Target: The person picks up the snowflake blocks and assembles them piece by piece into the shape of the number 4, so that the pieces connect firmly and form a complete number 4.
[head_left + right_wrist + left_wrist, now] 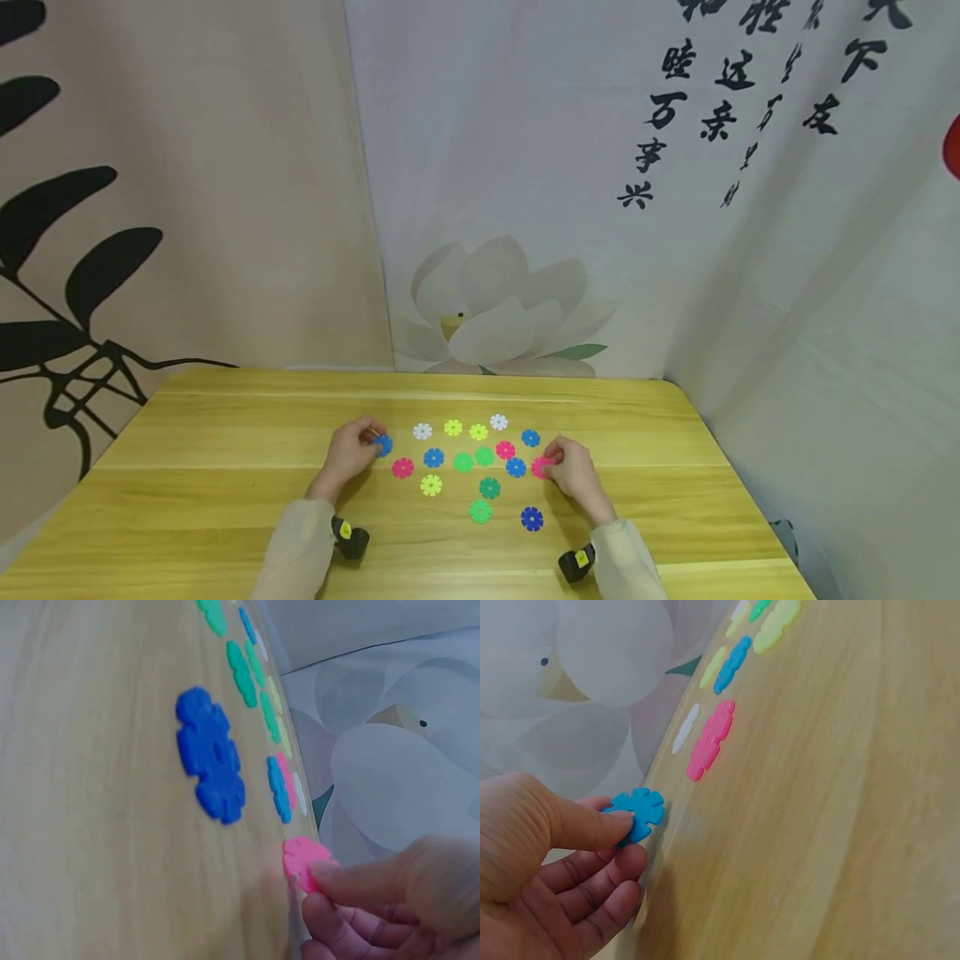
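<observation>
Pinching a blue disc (643,814) in left fingers (626,866) and a pink disc (298,859) in right fingers (324,916), over the bench (225,500). Holding by one edge, maybe to leave the rest free. See other discs (484,457) lying flat between.

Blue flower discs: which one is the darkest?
The deep-blue flower disc, below the pink flower disc that the right hand pinches in the head view; the other four blue flower discs are paler.
</observation>
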### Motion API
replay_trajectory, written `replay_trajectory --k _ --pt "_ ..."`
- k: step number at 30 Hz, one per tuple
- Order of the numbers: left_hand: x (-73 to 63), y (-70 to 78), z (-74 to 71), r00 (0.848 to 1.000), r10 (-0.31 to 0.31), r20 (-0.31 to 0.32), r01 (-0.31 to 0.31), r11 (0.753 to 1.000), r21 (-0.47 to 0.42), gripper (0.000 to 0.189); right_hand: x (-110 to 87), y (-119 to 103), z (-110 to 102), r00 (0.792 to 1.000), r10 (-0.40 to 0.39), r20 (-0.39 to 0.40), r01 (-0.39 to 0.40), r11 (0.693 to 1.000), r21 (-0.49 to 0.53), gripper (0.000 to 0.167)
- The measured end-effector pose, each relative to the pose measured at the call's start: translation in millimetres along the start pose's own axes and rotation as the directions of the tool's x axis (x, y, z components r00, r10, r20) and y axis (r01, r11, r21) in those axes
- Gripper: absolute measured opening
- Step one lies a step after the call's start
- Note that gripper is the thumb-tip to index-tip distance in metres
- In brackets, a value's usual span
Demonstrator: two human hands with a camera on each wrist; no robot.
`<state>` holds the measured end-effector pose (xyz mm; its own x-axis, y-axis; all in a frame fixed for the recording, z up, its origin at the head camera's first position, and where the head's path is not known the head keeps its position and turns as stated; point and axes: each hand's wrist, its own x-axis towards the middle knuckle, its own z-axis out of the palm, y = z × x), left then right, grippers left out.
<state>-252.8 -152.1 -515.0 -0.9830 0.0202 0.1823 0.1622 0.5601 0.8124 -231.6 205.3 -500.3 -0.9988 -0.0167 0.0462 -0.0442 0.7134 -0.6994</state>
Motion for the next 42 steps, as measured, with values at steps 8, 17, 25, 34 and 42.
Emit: replay_trajectory --k 8,17,25,34,42 --pt "-8.5 7.9 1.8 0.999 -0.027 -0.018 0.026 0.998 -0.062 0.013 -9.9 -6.9 3.0 0.995 0.102 0.009 -0.101 0.965 0.241 0.005" --pt "-19.5 29.6 6.4 1.0 -0.021 0.023 0.024 0.992 -0.126 0.009 -18.6 -23.5 6.3 0.989 0.109 0.099 -0.138 0.918 0.371 0.01" --pt "-26.7 48.1 13.2 0.996 -0.011 0.086 0.031 0.974 -0.225 0.006 -26.1 -39.7 11.7 0.988 0.064 0.143 -0.123 0.882 0.456 0.014" --pt "-29.0 58.1 17.0 0.989 0.089 0.122 -0.054 0.964 -0.26 0.004 -29.9 -56.6 15.8 0.983 -0.016 0.183 -0.089 0.832 0.548 0.016" --pt "-32.6 66.9 22.7 0.973 0.181 0.145 -0.142 0.959 -0.246 0.005 -32.2 -69.2 21.2 0.977 -0.051 0.206 -0.078 0.816 0.572 0.02"
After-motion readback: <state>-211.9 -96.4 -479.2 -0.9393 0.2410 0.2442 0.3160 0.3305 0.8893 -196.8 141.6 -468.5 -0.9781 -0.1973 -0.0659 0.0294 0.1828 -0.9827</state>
